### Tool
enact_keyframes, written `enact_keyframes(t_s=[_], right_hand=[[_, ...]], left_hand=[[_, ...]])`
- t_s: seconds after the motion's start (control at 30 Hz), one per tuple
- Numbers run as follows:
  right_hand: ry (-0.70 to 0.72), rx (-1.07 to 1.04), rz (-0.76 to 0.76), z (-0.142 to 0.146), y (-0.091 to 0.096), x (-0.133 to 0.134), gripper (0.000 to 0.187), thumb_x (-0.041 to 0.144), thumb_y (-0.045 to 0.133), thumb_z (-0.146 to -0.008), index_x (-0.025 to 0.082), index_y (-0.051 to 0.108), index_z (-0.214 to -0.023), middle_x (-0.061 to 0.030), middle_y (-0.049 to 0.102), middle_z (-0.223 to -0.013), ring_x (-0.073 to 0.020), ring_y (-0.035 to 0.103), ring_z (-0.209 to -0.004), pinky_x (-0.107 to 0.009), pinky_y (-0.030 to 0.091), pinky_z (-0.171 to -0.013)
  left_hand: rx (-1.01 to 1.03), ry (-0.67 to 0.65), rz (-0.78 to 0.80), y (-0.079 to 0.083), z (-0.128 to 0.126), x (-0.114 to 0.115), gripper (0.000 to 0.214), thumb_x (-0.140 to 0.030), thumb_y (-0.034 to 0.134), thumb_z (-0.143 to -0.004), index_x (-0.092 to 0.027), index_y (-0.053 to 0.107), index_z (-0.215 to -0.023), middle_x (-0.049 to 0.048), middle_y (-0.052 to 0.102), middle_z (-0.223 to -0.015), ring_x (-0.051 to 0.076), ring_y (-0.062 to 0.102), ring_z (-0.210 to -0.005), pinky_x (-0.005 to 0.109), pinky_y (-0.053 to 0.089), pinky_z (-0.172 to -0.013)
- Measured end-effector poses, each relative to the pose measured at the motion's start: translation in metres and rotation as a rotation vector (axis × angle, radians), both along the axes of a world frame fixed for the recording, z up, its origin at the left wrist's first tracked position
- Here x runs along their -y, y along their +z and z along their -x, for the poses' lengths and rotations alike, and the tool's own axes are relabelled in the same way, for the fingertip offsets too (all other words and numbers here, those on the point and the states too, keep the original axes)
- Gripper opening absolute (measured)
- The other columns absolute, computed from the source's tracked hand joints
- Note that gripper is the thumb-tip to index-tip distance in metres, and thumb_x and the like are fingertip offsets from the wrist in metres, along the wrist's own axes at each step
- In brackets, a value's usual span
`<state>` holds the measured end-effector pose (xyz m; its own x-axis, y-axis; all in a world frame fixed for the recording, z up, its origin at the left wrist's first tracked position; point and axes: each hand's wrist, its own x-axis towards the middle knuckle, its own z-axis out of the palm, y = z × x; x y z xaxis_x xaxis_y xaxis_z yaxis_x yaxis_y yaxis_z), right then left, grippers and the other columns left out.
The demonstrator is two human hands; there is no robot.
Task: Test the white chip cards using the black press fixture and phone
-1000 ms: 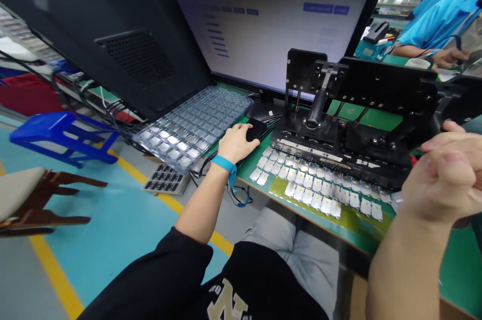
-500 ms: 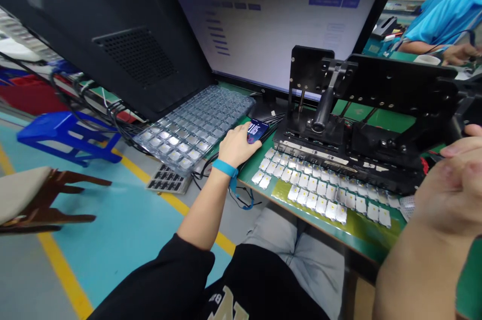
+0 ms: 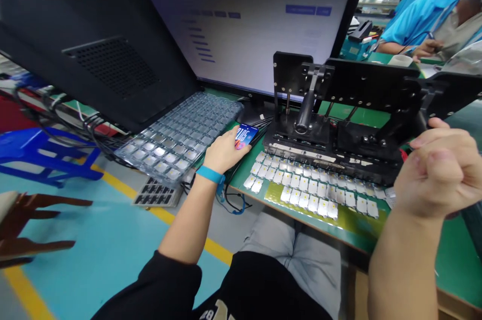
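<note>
My left hand grips the near end of a phone, with the thumb along its right side and the fingers at its left edge. The phone's lit screen shows a large clock, and cables lie beside it. On the right, my right hand is raised in a fist beside the right lever of a black clamp fixture. What its curled fingers hold, if anything, is hidden. Rows of small silver plates with yellow dots lie on the green table before the fixture.
A clear plastic tray of small plates lies left of the phone, below a large black case. Behind stands a lit monitor. A blue stool stands on the floor. A co-worker in blue sits at the back right.
The whole view has shifted, so the fixture and monitor appear further left. My left hand still grips the phone, and my right hand stays closed by the right lever.
</note>
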<state>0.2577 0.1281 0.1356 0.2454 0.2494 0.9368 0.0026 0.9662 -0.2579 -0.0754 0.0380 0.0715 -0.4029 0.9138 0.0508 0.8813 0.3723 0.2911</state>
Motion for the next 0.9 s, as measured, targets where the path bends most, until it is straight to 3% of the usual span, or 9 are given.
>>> enact_keyframes(t_s=[0.1,0.17,0.3,0.37,0.47,0.53,0.63,0.77,0.9], right_hand=[[-0.014,0.024,0.053,-0.004,-0.002,0.004,0.035,0.016,0.060,-0.072,0.013,0.038,-0.046,0.0052,0.041,-0.047,-0.0073,0.052,-0.059,-0.040,0.050,-0.089],[-0.021,0.033,0.069,-0.006,-0.004,0.004,0.036,0.016,0.061,-0.072,0.014,0.037,-0.045,0.0050,0.040,-0.046,-0.0088,0.052,-0.060,-0.042,0.050,-0.090],[-0.025,0.002,0.056,-0.009,-0.006,0.000,0.034,0.016,0.062,-0.070,0.015,0.039,-0.045,0.0048,0.040,-0.045,-0.0104,0.051,-0.057,-0.045,0.050,-0.088],[-0.022,-0.005,0.055,-0.009,-0.006,0.000,0.033,0.016,0.062,-0.070,0.015,0.040,-0.046,0.0046,0.041,-0.046,-0.0107,0.051,-0.057,-0.045,0.050,-0.088],[-0.023,0.004,0.063,-0.009,-0.006,0.001,0.032,0.015,0.062,-0.070,0.015,0.041,-0.046,0.0043,0.042,-0.046,-0.0107,0.052,-0.058,-0.044,0.049,-0.087],[-0.022,0.014,0.070,-0.009,-0.006,0.001,0.032,0.015,0.062,-0.070,0.015,0.041,-0.046,0.0042,0.043,-0.047,-0.0106,0.053,-0.059,-0.044,0.049,-0.087],[-0.017,0.023,0.056,-0.009,-0.006,0.000,0.032,0.014,0.062,-0.071,0.015,0.042,-0.046,0.0043,0.043,-0.048,-0.0102,0.053,-0.059,-0.043,0.050,-0.088],[-0.007,0.033,0.020,-0.007,-0.005,-0.002,0.031,0.012,0.060,-0.072,0.015,0.042,-0.047,0.0050,0.043,-0.048,-0.0093,0.053,-0.059,-0.041,0.050,-0.089],[-0.022,0.070,0.074,-0.009,-0.004,0.002,0.033,0.015,0.062,-0.076,0.015,0.044,-0.049,0.0051,0.046,-0.051,-0.0091,0.052,-0.059,-0.040,0.051,-0.091]], left_hand=[[-0.004,-0.053,-0.094,0.004,0.000,0.002,0.063,-0.044,0.055,-0.091,-0.016,0.046,-0.147,0.0155,0.052,-0.151,0.035,0.053,-0.136,0.054,0.044,-0.116],[0.040,-0.150,-0.270,0.013,-0.008,0.004,0.060,-0.041,0.056,-0.093,-0.019,0.046,-0.148,0.0132,0.051,-0.152,0.032,0.050,-0.140,0.052,0.041,-0.119],[0.179,-0.505,-0.666,0.042,-0.048,0.005,0.062,-0.032,0.061,-0.094,-0.025,0.040,-0.152,0.0085,0.045,-0.158,0.027,0.043,-0.147,0.050,0.036,-0.125],[0.229,-0.681,-0.756,0.055,-0.072,0.000,0.063,-0.029,0.062,-0.094,-0.025,0.040,-0.152,0.0088,0.041,-0.161,0.029,0.036,-0.151,0.052,0.032,-0.127],[0.310,-0.872,-0.843,0.063,-0.101,-0.015,0.046,-0.025,0.059,-0.097,-0.024,0.050,-0.142,0.0093,0.054,-0.149,0.029,0.040,-0.149,0.053,0.036,-0.125],[0.352,-0.893,-0.970,0.061,-0.113,-0.026,0.029,-0.020,0.054,-0.099,-0.022,0.060,-0.127,0.0083,0.065,-0.130,0.026,0.050,-0.141,0.052,0.042,-0.121],[0.398,-0.836,-1.137,0.054,-0.124,-0.037,0.018,-0.013,0.051,-0.099,-0.020,0.065,-0.109,0.0052,0.069,-0.109,0.022,0.060,-0.128,0.048,0.047,-0.116],[0.446,-0.752,-1.198,0.049,-0.132,-0.038,0.018,-0.012,0.049,-0.099,-0.021,0.064,-0.099,0.0038,0.067,-0.104,0.021,0.059,-0.128,0.047,0.050,-0.111],[0.487,-0.718,-1.171,0.049,-0.136,-0.034,0.019,-0.013,0.046,-0.100,-0.022,0.063,-0.103,0.0042,0.067,-0.108,0.022,0.057,-0.131,0.048,0.049,-0.112]])
